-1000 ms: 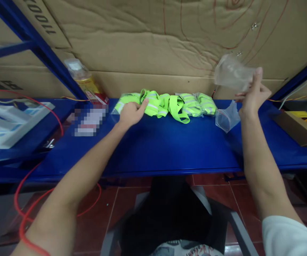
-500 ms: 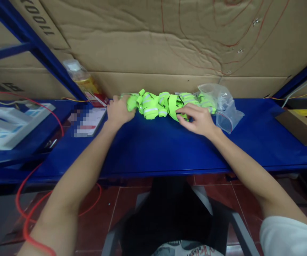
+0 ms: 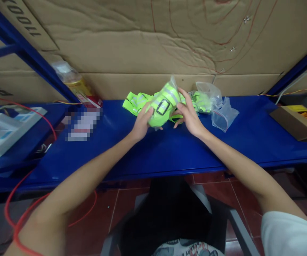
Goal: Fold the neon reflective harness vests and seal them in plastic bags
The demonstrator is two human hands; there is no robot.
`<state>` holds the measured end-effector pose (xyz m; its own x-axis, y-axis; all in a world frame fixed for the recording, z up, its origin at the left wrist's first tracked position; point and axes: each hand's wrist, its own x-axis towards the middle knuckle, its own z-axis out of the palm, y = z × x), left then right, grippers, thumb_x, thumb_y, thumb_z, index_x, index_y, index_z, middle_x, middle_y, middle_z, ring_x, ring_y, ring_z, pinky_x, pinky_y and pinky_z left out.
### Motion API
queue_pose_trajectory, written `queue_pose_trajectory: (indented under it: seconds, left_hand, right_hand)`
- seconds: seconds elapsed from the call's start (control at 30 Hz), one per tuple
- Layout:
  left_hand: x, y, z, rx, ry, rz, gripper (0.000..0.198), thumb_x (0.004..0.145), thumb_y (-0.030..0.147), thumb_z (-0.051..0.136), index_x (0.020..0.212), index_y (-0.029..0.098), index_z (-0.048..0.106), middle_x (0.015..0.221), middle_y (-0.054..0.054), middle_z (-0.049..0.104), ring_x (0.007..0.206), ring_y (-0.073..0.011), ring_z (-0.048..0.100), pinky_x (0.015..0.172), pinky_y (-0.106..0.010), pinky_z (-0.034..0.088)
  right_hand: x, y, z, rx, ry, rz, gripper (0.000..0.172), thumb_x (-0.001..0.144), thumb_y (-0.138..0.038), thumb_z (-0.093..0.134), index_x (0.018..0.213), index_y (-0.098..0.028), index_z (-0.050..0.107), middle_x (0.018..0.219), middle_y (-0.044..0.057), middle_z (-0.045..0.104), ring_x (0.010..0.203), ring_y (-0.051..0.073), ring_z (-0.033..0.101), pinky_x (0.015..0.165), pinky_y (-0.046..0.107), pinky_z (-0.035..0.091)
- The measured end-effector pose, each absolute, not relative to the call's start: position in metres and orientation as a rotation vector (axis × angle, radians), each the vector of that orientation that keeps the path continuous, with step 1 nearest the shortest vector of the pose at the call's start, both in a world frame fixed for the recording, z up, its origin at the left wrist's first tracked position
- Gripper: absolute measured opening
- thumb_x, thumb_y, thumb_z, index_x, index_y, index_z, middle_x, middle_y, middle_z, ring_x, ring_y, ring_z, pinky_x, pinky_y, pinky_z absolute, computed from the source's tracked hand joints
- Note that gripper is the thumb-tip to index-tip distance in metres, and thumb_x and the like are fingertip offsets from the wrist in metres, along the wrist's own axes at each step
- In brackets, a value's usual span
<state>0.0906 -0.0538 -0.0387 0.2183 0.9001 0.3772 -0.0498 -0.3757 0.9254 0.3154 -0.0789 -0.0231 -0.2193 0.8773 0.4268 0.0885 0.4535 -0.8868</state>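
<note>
Above the table I hold a rolled neon-yellow reflective strap [image 3: 166, 97] in a clear plastic bag, tilted, with a black rectangular buckle facing me. My left hand [image 3: 141, 123] is closed around its lower left side, thumb on top. At its right side my right hand [image 3: 192, 115] grips it, thumb on the near face and a finger behind; the lower fingers curl loosely beneath. More neon reflective straps [image 3: 135, 102] lie loose on the table behind, partly hidden by the package and hands. To the right sits another bundle of strap [image 3: 203, 101] beside clear plastic bags [image 3: 224, 115].
The blue table [image 3: 153, 156] backs onto a cardboard wall [image 3: 121, 53]. At left stand a bottle [image 3: 75, 81] with yellow contents and a blurred-out flat item [image 3: 84, 123]. An open cardboard box [image 3: 293, 122] is at right. A red hose [image 3: 11, 199] loops near my left arm.
My left hand has moved right and nearer, bringing the bagged strap up from the left end of the pile. My right hand has left the loose straps and taken hold of the package.
</note>
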Motion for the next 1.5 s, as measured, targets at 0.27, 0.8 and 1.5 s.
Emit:
queue_pose_trajectory:
  seconds: [0.27, 0.8, 1.5]
  left_hand:
    - [0.061, -0.033, -0.039, 1.304, 0.796, 1.244, 0.069, 0.08, 0.081, 0.066, 0.106, 0.018, 0.073, 0.079, -0.015, 0.073, 0.087, -0.0401, 0.08, 0.044, -0.036, 0.057]
    - [0.077, -0.061, -0.031, 1.992, 1.008, 1.585, 0.052, 0.101, 0.073, 0.063, 0.086, 0.023, 0.068, 0.082, -0.004, 0.066, 0.074, -0.0168, 0.061, 0.071, -0.032, 0.052]
    - [0.098, -0.082, -0.042, 2.099, 0.949, 1.33, 0.02, 0.095, 0.038, 0.078, 0.1, 0.022, 0.088, 0.091, -0.007, 0.085, 0.073, -0.0169, 0.078, 0.058, -0.026, 0.063]
  right_hand:
    - [0.32, -0.07, -0.024, -0.949, -1.521, 0.912, 0.066, 0.094, -0.082, 0.069, 0.127, -0.025, 0.075, 0.074, -0.001, 0.055, 0.061, 0.015, 0.053, 0.047, 0.028, 0.046]
    - [0.339, -0.07, -0.019, -0.891, -1.858, 0.503, 0.033, 0.099, -0.053, 0.073, 0.098, -0.024, 0.089, 0.103, 0.008, 0.087, 0.084, 0.022, 0.078, 0.079, 0.038, 0.064]
    - [0.319, -0.082, -0.031, -0.906, -2.012, 0.703, 0.026, 0.103, -0.04, 0.062, 0.089, -0.021, 0.072, 0.081, 0.001, 0.077, 0.069, 0.015, 0.067, 0.065, 0.028, 0.053]
